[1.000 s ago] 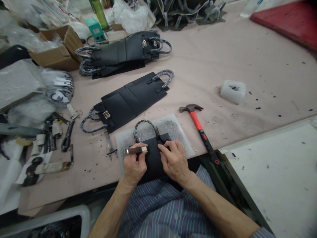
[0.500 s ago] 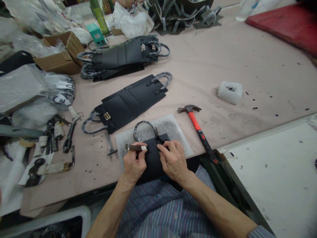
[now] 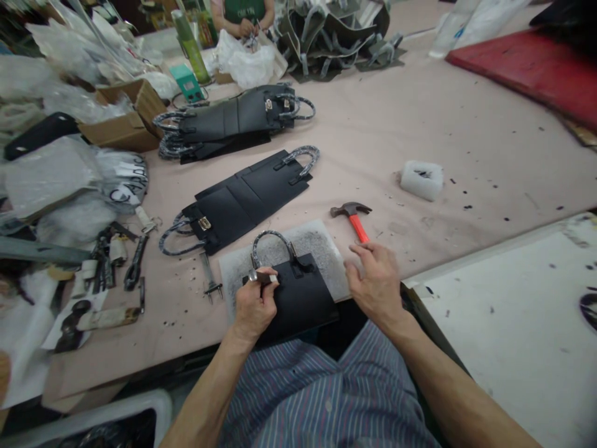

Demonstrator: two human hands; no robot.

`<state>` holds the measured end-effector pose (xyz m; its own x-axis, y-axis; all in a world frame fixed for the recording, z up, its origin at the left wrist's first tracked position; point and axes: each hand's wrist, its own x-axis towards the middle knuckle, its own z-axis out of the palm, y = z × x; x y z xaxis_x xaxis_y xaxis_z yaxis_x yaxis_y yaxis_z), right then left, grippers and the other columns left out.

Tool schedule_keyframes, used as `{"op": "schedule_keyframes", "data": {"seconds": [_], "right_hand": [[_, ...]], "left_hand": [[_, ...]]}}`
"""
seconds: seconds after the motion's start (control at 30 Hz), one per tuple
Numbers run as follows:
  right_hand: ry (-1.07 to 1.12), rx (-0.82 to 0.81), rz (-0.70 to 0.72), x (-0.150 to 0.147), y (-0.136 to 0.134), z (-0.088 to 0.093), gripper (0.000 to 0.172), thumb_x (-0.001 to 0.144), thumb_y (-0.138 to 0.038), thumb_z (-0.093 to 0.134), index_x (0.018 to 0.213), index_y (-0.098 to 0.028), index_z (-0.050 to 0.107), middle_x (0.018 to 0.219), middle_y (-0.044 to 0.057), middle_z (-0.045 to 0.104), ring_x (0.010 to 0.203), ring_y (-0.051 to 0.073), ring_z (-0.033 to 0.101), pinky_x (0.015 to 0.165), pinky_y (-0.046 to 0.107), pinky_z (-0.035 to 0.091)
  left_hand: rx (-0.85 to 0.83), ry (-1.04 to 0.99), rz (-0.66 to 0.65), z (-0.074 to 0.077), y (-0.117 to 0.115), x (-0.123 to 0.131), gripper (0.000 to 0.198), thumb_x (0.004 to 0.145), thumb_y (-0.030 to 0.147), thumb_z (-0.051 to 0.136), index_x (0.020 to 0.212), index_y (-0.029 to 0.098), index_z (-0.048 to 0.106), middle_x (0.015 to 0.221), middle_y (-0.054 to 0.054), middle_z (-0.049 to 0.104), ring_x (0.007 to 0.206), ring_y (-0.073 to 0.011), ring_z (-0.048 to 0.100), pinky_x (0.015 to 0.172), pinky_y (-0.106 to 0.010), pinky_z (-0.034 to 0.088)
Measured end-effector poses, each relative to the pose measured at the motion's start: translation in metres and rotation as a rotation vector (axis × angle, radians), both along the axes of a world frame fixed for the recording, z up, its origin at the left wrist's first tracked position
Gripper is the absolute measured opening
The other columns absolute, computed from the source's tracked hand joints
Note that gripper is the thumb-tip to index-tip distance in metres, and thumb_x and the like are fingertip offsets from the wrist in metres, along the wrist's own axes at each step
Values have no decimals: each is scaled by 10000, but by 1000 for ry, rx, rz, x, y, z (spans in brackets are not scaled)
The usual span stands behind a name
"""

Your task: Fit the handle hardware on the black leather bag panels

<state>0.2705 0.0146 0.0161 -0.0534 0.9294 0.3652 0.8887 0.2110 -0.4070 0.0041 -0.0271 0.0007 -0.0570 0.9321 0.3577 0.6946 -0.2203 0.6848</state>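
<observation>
Just right of the left grip (image 3: 255, 305), a black handbag panel (image 3: 303, 298) with a plastic-wrapped loop handle (image 3: 272, 235) lies on a pale, speckled pad (image 3: 324, 242), its lower edge reaching past the pad towards a striped shirt (image 3: 321, 386). The pad probably shields both the panel and the counter (image 3: 489, 149) beneath. The left grip is a narrow pinch on a short brown hand tool (image 3: 265, 277), pale end towards the panel, metal cap pointing away; pinching so near the pale end likely keeps it steady. The right grip (image 3: 377, 283), loosely curled, is over the handle of a red-handled claw hammer (image 3: 357, 223); I cannot tell whether it holds it. The hammer's head points away, a placing that seems to suit easy reach. Beyond the left grip, a flat black bag body (image 3: 252, 193) and a stack of similar pieces (image 3: 228, 115) have wrapped handles, presumably against scuffs. Far left of that grip, a plastic-wrapped bundle (image 3: 135, 175) shows large letters starting with C, the rest distorted. Beyond both grips, a green apron (image 3: 245, 9) bears lettering too blurred to read.
</observation>
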Motion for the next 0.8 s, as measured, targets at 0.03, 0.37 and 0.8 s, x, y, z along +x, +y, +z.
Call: {"op": "schedule_keyframes", "data": {"seconds": [0.03,0.37,0.8], "right_hand": [[-59,-57,-55,11,5,-2,321,894,-247,617,1197,-146,649,1188,184,603,1094,349,543,933,504,454],[829,-914,-234,31,51,21,97,759,-186,646,786,-203,554,675,-5,517,572,143,499,498,252,418],[-88,-68,548,-10,-23,143,335,1043,-373,419,768,-216,527,585,-18,552,468,121,462,494,286,268]], "left_hand": [[0,0,-4,0,0,0,154,906,207,564,1033,209,651,957,-45,765,885,-205,747,816,-329,602],[48,-25,7,-2,-3,6,183,896,156,570,1054,219,639,927,-37,772,824,-194,760,755,-292,606],[97,-16,8,-5,-3,7,162,874,110,563,983,209,630,861,-43,754,796,-198,753,735,-277,591]]}}
